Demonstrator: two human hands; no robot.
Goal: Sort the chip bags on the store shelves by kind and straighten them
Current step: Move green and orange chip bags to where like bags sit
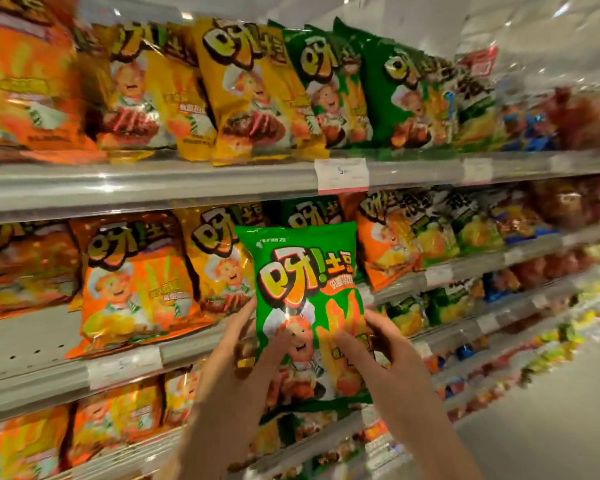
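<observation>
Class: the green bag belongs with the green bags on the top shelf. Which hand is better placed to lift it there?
Probably the right hand: it grips the green bag on the side nearer the top-shelf green bags, up and right. The left hand grips the far edge.

Both hands hold a green chip bag [309, 306] upright in the aisle, in front of the middle shelf [125, 367]. Behind the bag, a yellow bag [219, 258] and an orange bag [132, 282] crowd that shelf up to its front edge. At the shelf's left end a bare strip of board [25, 337] lies open beneath the leaning bags. The top shelf [153, 185] is packed edge to edge; green bags [329, 88] there stand tight against yellow ones [246, 91], with no gap between. To the right the aisle floor [551, 410] is open.
</observation>
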